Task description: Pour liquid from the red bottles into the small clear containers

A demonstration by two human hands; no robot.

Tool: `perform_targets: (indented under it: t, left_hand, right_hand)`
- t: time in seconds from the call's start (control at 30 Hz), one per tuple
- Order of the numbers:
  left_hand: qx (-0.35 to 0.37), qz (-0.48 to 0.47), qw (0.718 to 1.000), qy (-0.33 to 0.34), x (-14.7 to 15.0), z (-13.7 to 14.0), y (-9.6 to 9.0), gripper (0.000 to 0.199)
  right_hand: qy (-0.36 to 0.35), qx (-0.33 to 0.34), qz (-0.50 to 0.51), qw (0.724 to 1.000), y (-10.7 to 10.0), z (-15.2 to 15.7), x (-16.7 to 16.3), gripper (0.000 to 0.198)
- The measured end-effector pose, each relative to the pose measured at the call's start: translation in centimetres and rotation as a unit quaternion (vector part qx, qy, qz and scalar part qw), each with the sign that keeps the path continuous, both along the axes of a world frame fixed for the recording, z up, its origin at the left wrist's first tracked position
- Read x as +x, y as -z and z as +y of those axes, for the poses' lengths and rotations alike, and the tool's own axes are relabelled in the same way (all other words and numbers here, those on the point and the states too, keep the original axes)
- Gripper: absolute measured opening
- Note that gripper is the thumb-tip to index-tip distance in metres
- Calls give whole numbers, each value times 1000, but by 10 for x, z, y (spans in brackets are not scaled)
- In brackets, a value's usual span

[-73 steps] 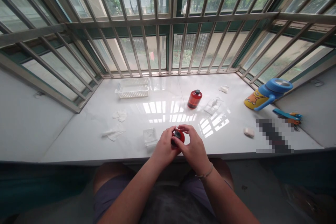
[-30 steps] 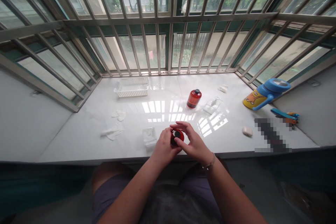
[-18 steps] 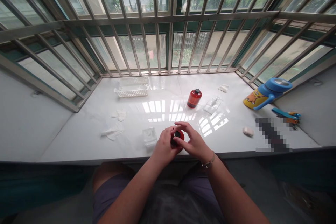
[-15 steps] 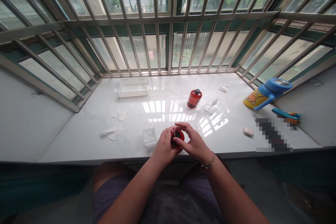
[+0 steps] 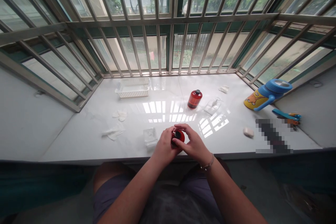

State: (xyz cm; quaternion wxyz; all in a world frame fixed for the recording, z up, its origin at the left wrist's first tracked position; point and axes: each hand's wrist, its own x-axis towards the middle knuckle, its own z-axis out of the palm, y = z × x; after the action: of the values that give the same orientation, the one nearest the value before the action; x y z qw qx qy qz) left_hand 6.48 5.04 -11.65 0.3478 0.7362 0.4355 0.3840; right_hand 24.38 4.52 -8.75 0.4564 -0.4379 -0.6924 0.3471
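Observation:
Near the front edge of the white counter, a red bottle with a black cap (image 5: 181,135) is between my hands. My left hand (image 5: 165,144) is wrapped round the bottle's left side. Curved over from the right, my right hand (image 5: 193,142) has its thumb and fingers around the black cap; a bracelet is on that wrist. Parts of the bottle are hidden behind the fingers. Just left of my left hand lies a clear, box-like container (image 5: 150,138). Farther back, a second red bottle (image 5: 194,99) stands upright beside a clear glass-like bottle (image 5: 213,105).
A white perforated basket (image 5: 133,93) sits at the back left. Crumpled tissues (image 5: 113,132) lie on the left. On the right are a blue and yellow cup (image 5: 266,94), a small pale object (image 5: 248,132), and a blurred-out dark item. Window bars (image 5: 172,49) rise behind the counter.
The view has shifted very slightly. Both hands stay around the red bottle, with only tiny finger movement near the cap.

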Motion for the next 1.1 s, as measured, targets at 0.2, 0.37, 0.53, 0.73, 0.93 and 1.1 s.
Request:
perform_targets:
  t: [0.2,0.37,0.53,0.73,0.93,1.1]
  left_hand:
    - [0,2,1000,-5,0,-2,6,73]
    - [-27,26,999,20,-6,-2,6,108]
    - [-43,76,993,78,-34,-8,-16,127]
    - [112,94,988,-53,-81,-13,-45,76]
    - [143,152,963,-172,-122,-2,-31,74]
    - [158,201,936,-243,-159,10,-10,45]
  right_hand:
    - [11,5,4,1000,-1,-3,1,47]
    - [-4,-34,3,999,6,-8,2,65]
    - [23,-25,-14,999,16,-10,9,65]
    - [114,45,-56,991,27,9,35,60]
    - [249,75,-92,961,43,50,79,68]
    - [281,46,-154,946,45,66,103,102]
